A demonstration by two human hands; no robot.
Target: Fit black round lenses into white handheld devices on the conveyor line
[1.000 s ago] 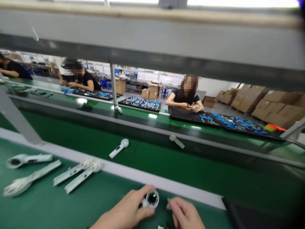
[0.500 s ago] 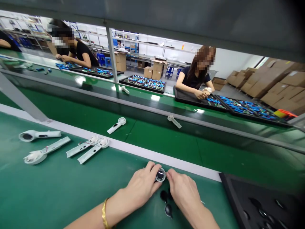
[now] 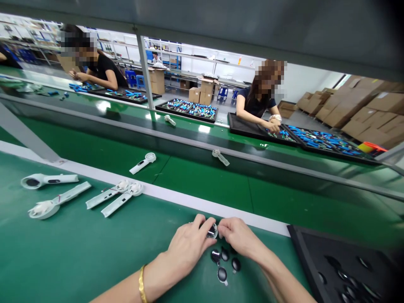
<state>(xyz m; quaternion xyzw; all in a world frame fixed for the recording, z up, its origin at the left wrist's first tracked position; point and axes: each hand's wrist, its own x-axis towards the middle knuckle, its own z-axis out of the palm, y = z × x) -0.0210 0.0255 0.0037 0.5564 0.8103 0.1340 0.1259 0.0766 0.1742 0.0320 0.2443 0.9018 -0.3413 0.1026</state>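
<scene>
My left hand [image 3: 188,239] is closed around a small handheld fan part, a round white-rimmed head [image 3: 213,231] with a shiny black centre. Its fingers hide most of the part. At the right edge of that head, my right hand [image 3: 236,236] has its thumb and fingers pinched together; whatever is between them is hidden. Below the hands, several glossy black oval caps [image 3: 222,274] with small tabs lie loose on the green table [image 3: 132,256].
Open white fan halves [image 3: 121,202] and a fan shell [image 3: 49,180] lie at left. A black tray [image 3: 303,252] of black caps stands at right. Fan parts [image 3: 143,163] ride the green belt [image 3: 189,176]. Two co-workers sit opposite beside trays of blue parts [image 3: 322,141]. A metal shelf [image 3: 202,25] hangs overhead.
My right hand has turned and risen slightly, uncovering more black caps. My left fingers cover more of the head. Fan parts on the near belt have moved left; one on the far belt moved right.
</scene>
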